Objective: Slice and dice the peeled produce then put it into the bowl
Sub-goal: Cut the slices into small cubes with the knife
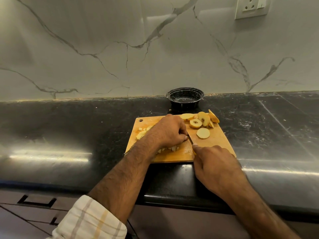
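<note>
We see diced pieces (pixel 141 133) piled on the left of the wooden cutting board (pixel 219 140). Left hand (pixel 170 131) curled over them, holding them down. Knife blade (pixel 190 140) just right of it; right hand (pixel 215 164) grips the handle. Round slices (pixel 203 133) lie far right. Black bowl (pixel 185 98) beyond, on the dark surface (pixel 69 128).

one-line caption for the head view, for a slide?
Left hand steadies diced pale fruit on wooden cutting board while right hand works knife; round slices wait before black bowl.
</note>
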The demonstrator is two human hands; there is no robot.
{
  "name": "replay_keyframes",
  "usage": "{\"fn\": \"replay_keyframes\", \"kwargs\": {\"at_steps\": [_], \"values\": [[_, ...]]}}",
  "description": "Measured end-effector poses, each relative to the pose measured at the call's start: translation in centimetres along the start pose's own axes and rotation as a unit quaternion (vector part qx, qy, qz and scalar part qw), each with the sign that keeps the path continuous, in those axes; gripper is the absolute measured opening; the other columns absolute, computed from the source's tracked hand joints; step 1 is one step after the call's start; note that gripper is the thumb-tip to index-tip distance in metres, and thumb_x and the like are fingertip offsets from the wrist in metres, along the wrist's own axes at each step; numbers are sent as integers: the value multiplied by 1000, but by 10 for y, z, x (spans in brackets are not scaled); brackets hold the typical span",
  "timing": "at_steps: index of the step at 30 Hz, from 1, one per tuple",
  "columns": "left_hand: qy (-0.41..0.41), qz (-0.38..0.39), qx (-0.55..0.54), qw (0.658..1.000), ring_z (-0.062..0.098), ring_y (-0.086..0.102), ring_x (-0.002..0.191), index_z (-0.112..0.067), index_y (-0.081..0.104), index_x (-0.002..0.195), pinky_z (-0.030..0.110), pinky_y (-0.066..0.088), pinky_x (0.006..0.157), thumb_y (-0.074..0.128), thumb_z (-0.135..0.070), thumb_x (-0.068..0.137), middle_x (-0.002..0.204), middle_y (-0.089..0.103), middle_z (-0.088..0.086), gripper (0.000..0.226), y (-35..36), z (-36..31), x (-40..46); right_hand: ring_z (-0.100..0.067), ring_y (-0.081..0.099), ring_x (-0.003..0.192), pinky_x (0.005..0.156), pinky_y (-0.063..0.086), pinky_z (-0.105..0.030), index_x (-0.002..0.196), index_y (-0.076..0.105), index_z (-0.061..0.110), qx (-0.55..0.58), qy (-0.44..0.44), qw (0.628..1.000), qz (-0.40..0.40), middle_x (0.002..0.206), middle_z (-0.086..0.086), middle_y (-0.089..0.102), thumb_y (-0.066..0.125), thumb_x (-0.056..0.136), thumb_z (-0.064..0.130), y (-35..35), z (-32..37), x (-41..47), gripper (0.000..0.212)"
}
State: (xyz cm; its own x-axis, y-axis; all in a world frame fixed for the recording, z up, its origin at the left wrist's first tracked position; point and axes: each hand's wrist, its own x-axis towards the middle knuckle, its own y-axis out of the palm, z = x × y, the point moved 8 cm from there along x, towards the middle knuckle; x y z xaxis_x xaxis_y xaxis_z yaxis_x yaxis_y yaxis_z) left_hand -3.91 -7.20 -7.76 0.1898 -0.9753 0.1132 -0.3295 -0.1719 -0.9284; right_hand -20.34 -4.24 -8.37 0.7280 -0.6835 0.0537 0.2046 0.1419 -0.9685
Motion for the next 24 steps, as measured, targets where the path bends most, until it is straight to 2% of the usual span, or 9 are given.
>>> {"fn": "replay_keyframes", "kwargs": {"at_steps": [4,8,10,14,18,24], "values": [[-6,3,-8,1000,7,64,93,-22,83,100,30,61,87,79,-28,93,97,68,-14,10,0,3,-1,-18,59,91,77,51,-34,144,53,32,-1,-16,1000,-15,109,3,67,41,106,38,-5,-3,-16,40],[1,22,-52,998,3,64,100,-24,81,108,25,56,91,79,-29,94,106,72,-15,15,-4,13,-7,-11,58,91,83,52,-30,149,51,35,62,-7,993,-98,113,9,72,41,107,45,-18,-12,-25,45],[7,14,-55,998,3,64,102,-24,80,110,25,55,91,79,-31,93,110,72,-13,18,-7,17,-7,-9,58,90,84,52,-30,151,50,34,81,-9,991,-110,111,10,72,42,107,46,-18,-10,-24,47],[10,8,-42,999,3,64,96,-23,83,104,23,57,87,80,-26,92,103,70,-14,12,-3,15,-4,-9,57,95,84,50,-30,154,46,34,82,-9,993,-81,116,10,70,40,107,46,-8,-2,-15,48],[13,4,-41,999,0,63,93,-21,84,99,17,53,81,81,-23,91,97,70,-17,9,-2,13,-2,-16,61,101,81,50,-34,154,45,33,49,-3,997,-59,119,5,69,38,108,44,-3,4,1,47],[-4,3,-23,1000,5,65,91,-20,83,97,24,60,82,81,-23,91,95,70,-14,7,-3,10,-2,-22,60,105,82,50,-36,154,45,32,16,-2,1000,-23,120,0,67,39,108,41,2,5,12,47]]}}
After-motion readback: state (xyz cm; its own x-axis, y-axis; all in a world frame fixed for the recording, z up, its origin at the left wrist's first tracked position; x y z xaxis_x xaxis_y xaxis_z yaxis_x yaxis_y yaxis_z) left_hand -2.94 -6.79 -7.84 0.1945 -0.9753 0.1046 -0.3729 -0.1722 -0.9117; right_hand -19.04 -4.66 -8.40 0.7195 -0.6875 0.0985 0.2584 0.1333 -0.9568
